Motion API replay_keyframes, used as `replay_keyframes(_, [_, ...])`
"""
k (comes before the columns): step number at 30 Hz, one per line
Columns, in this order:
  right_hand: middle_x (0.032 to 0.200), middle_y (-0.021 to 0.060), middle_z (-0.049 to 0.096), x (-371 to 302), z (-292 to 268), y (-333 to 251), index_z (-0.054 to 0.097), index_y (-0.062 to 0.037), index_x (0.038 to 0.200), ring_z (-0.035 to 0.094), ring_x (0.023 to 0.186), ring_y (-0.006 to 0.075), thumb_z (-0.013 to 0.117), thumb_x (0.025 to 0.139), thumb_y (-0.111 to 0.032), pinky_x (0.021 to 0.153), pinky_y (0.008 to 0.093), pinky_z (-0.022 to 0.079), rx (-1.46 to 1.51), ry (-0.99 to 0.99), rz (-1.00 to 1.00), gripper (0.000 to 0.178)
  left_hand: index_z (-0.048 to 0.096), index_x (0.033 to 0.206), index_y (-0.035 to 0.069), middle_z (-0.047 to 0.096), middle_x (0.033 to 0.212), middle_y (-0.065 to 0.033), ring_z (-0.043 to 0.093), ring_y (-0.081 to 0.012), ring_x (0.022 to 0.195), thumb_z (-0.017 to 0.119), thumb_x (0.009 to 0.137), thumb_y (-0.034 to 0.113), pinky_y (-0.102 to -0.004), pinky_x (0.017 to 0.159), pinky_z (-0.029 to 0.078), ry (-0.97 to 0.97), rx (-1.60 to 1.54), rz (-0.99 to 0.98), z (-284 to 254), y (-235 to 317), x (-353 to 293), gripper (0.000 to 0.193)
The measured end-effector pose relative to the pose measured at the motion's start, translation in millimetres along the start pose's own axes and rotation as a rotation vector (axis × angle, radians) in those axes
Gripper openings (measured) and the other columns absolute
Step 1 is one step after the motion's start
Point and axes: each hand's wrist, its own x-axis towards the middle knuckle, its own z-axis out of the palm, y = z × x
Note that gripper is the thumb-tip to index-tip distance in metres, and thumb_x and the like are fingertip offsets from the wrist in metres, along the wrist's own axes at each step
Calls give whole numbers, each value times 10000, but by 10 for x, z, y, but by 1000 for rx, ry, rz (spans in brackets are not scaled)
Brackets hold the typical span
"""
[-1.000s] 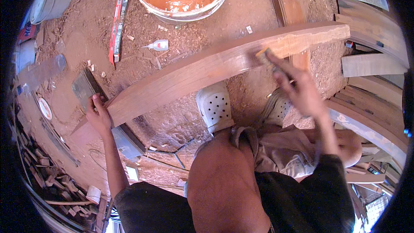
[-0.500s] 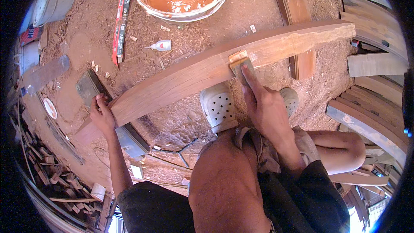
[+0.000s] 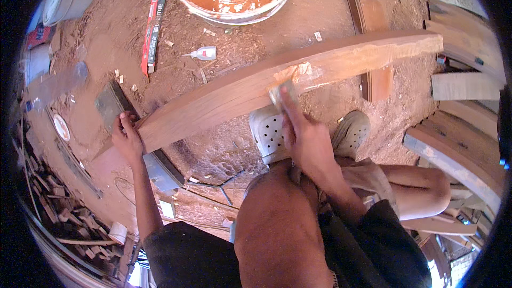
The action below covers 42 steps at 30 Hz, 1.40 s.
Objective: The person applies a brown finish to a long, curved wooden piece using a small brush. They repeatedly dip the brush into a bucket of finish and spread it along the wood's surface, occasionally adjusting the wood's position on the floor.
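Note:
A long curved wooden board (image 3: 224,96) lies aslant before me, its right part smeared with wet orange-brown filler (image 3: 300,70). My right hand (image 3: 308,141) is closed around a small flat putty scraper (image 3: 282,92), forefinger stretched along it. The scraper's edge meets the board's near side, just below a thick patch of filler. At the board's left end, my left hand (image 3: 127,134) grips the wood, with fingers curled over the top edge. Under that end is a dark support block (image 3: 165,170); a brown wooden block (image 3: 377,82) is under the right part.
A white bucket (image 3: 234,18) of orange-brown liquid stands beyond the board. Nearby lie a small glue bottle (image 3: 205,53) and a long red-and-black box (image 3: 153,29). Curved boards (image 3: 453,154) are stacked at right, wood offcuts (image 3: 69,208) heaped at left. My clogs (image 3: 268,133) are below the board.
My right hand and the scraper have moved left and toward me, to the board's near edge. A thick patch of filler now shows on the wood. My left hand stays in place.

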Motion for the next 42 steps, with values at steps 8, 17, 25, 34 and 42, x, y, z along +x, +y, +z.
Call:
replay_keyframes(8, [867, 257, 673, -29, 268, -38, 387, -155, 1516, 675, 737, 432, 578, 967, -104, 646, 483, 543, 38, -15, 16, 584, 701, 1023, -7, 735, 871, -156, 700, -240, 810, 493, 1031, 378, -361, 707, 516, -19, 2, 12, -11, -38, 23, 438])
replay_keyframes(17, [944, 252, 688, -38, 469, 39, 417, -143, 1501, 689, 776, 421, 589, 955, -84, 649, 468, 550, 79, 86, -115, 576, 694, 1020, -6, 728, 858, -151, 687, -238, 779, 499, 1027, 381, -373, 721, 509, 11, -10, 9, -28, -43, 7, 433])
replay_keyframes(25, [804, 248, 664, -71, 518, -54, 408, -217, 1510, 666, 671, 420, 621, 941, -135, 594, 469, 550, 71, -19, -110, 613, 690, 977, -1, 713, 817, -161, 689, -285, 767, 495, 1024, 393, -391, 728, 508, 4, 66, -7, -81, 147, -33, 442])
replay_keyframes(34, [802, 188, 664, 473, -431, -587, 401, -182, 1509, 696, 648, 341, 568, 916, -152, 578, 456, 583, -559, -433, -537, 617, 682, 969, -18, 712, 840, -195, 693, -341, 782, 500, 1021, 387, -431, 739, 510, 7, 22, 25, -42, 86, 32, 448])
replay_keyframes(42, [847, 134, 719, 730, -603, -678, 442, -127, 1476, 731, 723, 277, 553, 894, -109, 638, 407, 597, -870, -521, -714, 593, 687, 978, -14, 718, 832, -176, 697, -294, 779, 523, 1017, 355, -398, 740, 512, 59, 34, 28, -53, 11, -30, 406])
